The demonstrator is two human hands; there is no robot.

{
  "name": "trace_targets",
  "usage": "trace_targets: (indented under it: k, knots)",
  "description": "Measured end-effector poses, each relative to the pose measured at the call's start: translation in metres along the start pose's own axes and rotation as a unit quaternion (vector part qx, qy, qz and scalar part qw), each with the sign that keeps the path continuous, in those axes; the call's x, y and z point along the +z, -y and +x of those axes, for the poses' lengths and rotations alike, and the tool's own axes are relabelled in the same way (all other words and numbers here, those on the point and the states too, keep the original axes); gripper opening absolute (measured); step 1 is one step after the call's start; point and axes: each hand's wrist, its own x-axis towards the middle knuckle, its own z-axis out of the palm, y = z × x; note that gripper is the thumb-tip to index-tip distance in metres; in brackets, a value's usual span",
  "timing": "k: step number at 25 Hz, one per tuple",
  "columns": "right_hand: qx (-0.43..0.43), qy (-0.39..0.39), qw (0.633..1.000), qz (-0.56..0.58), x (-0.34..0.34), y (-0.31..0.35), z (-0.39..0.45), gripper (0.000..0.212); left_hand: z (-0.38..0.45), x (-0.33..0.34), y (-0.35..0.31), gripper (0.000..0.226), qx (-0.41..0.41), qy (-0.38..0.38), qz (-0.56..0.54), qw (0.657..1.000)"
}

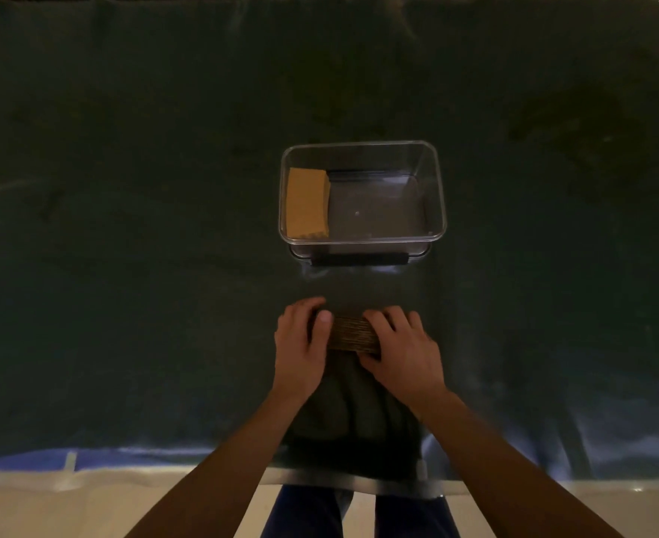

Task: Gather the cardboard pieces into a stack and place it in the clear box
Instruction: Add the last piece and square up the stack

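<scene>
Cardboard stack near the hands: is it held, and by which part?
Yes. The left hand and right hand press the cardboard stack at its two ends.

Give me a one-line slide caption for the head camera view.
Both hands, left hand and right hand, squeeze a cardboard stack on dark cloth, near the clear box already holding one stack.

Cardboard stack point(353, 334) — on the dark green tabletop point(126, 227), just nearer than the clear box point(362, 238), clasped between left hand point(300, 343) and right hand point(401, 351). Tan stack point(306, 203) — inside box, left end.
</scene>
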Motion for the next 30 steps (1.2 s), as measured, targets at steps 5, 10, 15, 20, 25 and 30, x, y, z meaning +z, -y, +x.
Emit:
trace_targets:
  k: [5,10,15,20,25,30]
  knots:
    - [0.003,-0.009,1.0,0.004,0.003,0.001,0.001,0.057,0.005,-0.024,0.019,0.054,-0.125,-0.137,-0.304,0.934]
    - [0.001,-0.018,1.0,0.003,0.006,0.001,0.002,0.057,-0.013,0.009,-0.001,0.046,-0.17,-0.101,-0.342,0.919]
    - [-0.011,-0.03,0.999,0.003,0.006,0.0,0.003,0.055,-0.011,0.011,-0.012,0.055,-0.207,-0.049,-0.388,0.897]
    - [-0.006,-0.031,0.999,0.006,0.005,0.001,0.003,0.056,-0.017,0.011,-0.019,0.059,-0.19,0.007,-0.396,0.898]
    - [0.004,-0.028,1.0,0.009,0.003,0.0,0.002,0.057,-0.016,0.013,-0.026,0.046,-0.18,-0.001,-0.334,0.925]
    - [-0.003,-0.023,1.0,0.004,0.002,-0.001,0.003,0.052,0.0,0.004,-0.018,0.045,-0.17,-0.063,-0.285,0.941]
